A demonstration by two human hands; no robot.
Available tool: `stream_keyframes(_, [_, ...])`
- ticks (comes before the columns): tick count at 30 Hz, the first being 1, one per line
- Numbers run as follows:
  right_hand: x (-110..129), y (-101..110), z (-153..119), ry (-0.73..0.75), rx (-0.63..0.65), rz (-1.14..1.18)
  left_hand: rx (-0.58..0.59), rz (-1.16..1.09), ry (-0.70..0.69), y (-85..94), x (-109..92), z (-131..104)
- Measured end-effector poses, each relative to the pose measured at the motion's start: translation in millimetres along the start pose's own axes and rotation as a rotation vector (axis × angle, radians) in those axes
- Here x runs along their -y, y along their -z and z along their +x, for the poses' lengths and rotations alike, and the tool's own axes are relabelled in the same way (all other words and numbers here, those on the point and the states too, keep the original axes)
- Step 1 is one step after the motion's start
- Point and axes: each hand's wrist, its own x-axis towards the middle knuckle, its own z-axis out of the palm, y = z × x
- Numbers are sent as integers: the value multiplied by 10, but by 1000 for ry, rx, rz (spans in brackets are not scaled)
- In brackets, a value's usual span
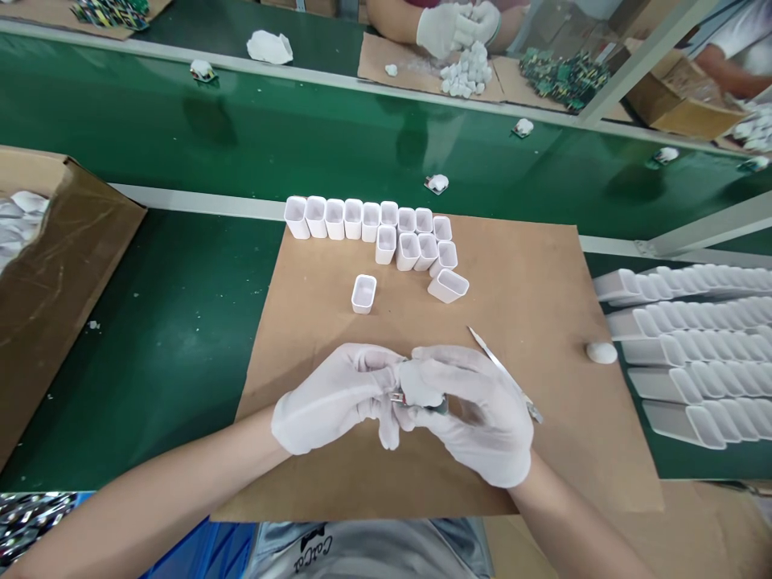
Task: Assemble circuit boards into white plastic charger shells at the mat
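Left hand (334,398) and right hand (476,414), both gloved, meet at lower centre of frame, fingers pinched together on small plug part (405,394). Metal tweezers (503,374) lie just right of right hand. Bare cardboard mat (543,273) open toward right edge. White housings (374,225) clustered upper centre, openings up, nothing visible inside. Cardboard box (54,265) at left edge.

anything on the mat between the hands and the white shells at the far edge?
Mostly bare cardboard mat. Both gloved hands, left hand and right hand, pinch a small part. One lone shell and a tipped shell sit short of the shell rows. Tweezers lie off right.
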Motion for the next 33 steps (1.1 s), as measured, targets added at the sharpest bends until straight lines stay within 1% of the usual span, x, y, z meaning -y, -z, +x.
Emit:
stream_keyframes(2, [-20, -12, -29, -65, -57, 34, 1, -7, -6, 0, 7, 0])
stream_keyframes(3, [-30, -16, -39, -63, -65, 32, 3, -14, -9, -1, 11, 0])
stream_keyframes(6, [-55, -15, -51, 22, -36, -34, 8, -44, -14, -3, 25, 4])
stream_keyframes(8, [-72, -10, -58, 52, -38, 5, 13, -67, -16, 1, 39, 13])
stream_keyframes(11, [-98, -4, -93, -19, -4, 78, 18, -93, -21, 16, 60, 30])
stream_keyframes(13, [-106, -4, -128, -94, -12, 74, 20, -91, -32, 23, 64, 32])
stream_keyframes(16, [-83, -23, -153, -173, -64, 151, 2, -10, -62, 7, 45, 12])
stream_keyframes(20, [-13, -77, -114, -248, -139, 323, -89, 136, -133, -50, 6, -26])
stream_keyframes(22, [2, -80, -85, -245, -190, 325, -112, 149, -156, -63, -4, -31])
stream_keyframes(25, [-28, -19, -62, -276, -270, 213, -144, 161, -165, -53, -16, -27])
stream_keyframes(26, [-45, 14, -61, -290, -252, 171, -149, 174, -163, -50, -23, -29])
stream_keyframes(28, [-74, 75, -67, -295, -135, 115, -131, 213, -158, -58, -47, -39])
stream_keyframes(30, [-80, 112, -73, -291, -18, 124, -79, 279, -128, -87, -84, -58])
stream_keyframes(31, [-74, 119, -74, -304, -2, 152, -68, 338, -108, -104, -105, -67])
stream_keyframes(32, [-65, 120, -73, -341, -16, 196, -108, 426, -115, -116, -127, -71])
stream_keyframes(33, [-56, 117, -70, -393, -44, 249, -211, 553, -162, -117, -150, -69])
